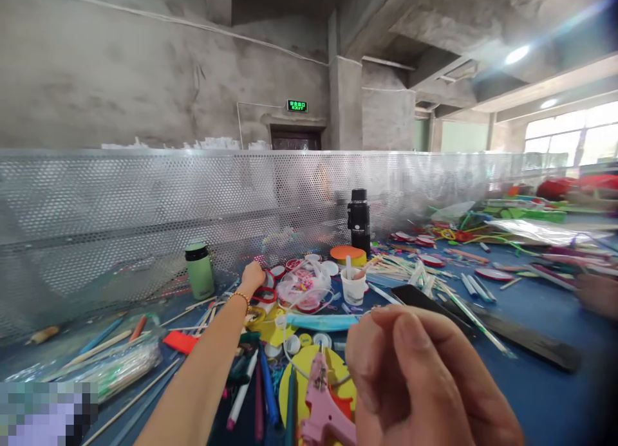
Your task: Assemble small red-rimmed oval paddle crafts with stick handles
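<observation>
Red-rimmed round piece [269, 279]: far side of the tabletop [531, 394], in front of the perforated metal screen [120, 208], right beside the left hand [253, 277]. Left fingers bent downward, tips hidden; cannot tell whether they grip it or merely rest by it. Right hand [410, 369] close to the camera, curled, thumb drawn in toward the fingers. Nothing shows in it; something thin could be hidden, cannot say. Hands well apart.

Hazards, as judged. Crowding first: a red ring [265, 295] and a clear bag [303, 285] of pink bits lie close by the left hand, so a careless pull could drag either along, or spill the bag if it is open.

White cord [284, 343] loops between the bag and the pink glue gun [326, 414]. If snagged, it might swing the gun across the yellow disc [338, 362] beneath. Nozzle near the right hand; whether it is hot cannot be seen, but a low sweep would risk contact.

Left forearm passes low above loose markers [243, 394]; dropping the elbow could set them rolling. White cup [353, 291] holds upright tools, looks top-heavy, and might tip if knocked.
</observation>
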`<state>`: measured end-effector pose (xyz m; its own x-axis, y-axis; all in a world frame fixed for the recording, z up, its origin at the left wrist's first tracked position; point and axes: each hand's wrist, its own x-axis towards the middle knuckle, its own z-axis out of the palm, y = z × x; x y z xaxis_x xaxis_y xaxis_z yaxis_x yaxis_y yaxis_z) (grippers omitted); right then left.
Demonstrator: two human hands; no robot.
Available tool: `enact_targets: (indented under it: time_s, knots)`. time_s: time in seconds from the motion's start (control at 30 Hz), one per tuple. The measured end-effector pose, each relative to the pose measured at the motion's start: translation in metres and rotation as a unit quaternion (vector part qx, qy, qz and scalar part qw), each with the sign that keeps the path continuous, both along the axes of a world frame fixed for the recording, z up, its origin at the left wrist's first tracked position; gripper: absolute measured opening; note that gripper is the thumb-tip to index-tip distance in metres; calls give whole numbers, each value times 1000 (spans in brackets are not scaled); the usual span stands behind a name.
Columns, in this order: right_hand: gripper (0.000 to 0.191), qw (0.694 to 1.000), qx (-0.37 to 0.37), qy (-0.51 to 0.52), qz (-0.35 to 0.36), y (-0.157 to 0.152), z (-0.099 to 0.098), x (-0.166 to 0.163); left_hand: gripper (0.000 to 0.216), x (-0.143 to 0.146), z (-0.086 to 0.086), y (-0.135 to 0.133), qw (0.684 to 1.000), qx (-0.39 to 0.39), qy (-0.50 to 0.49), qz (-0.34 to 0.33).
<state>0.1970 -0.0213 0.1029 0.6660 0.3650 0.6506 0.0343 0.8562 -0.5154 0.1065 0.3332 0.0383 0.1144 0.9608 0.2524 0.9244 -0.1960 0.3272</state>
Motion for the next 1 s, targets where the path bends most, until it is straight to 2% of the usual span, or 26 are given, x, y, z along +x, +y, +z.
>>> enact_targets:
  time_s: [0.13, 0.23, 0.33, 0.4, 0.47, 0.5, 0.6, 0.67, 0.73, 0.83, 1.0]
  knots:
    - [12, 999, -2, 3, 49, 12, -3, -1, 27, -18, 28, -23, 996, 57, -65, 3]
    - [13, 994, -37, -40, 98, 21, -5, -5, 22, -36, 47, -48, 989, 80, -122, 5]
    - [18, 978, -95, -145, 118, 36, -12, -11, 22, -60, 58, -81, 979, 79, -188, 10]
    - [22, 953, -128, -253, 110, 49, -21, -17, 21, -77, 60, -108, 969, 69, -236, 17]
    - [24, 907, -155, -388, 55, 63, -33, -24, 20, -96, 58, -139, 957, 54, -285, 24]
    - [22, 874, -165, -457, 22, 68, -39, -28, 20, -105, 56, -155, 950, 44, -309, 27]
    - [20, 746, -218, -624, -80, 76, -53, -41, 18, -130, 48, -203, 928, 13, -371, 33]
    - [24, 658, -250, -701, -115, 77, -59, -50, 16, -142, 40, -231, 915, -8, -403, 32]
    - [27, 601, -265, -743, -132, 77, -62, -58, 15, -150, 32, -251, 903, -24, -428, 28]
    - [28, 565, -272, -765, -146, 83, -66, -67, 17, -157, 19, -265, 890, -37, -453, 28]
    - [23, 520, -287, -788, -163, 101, -72, -69, 15, -171, 1, -263, 885, -53, -460, 45]
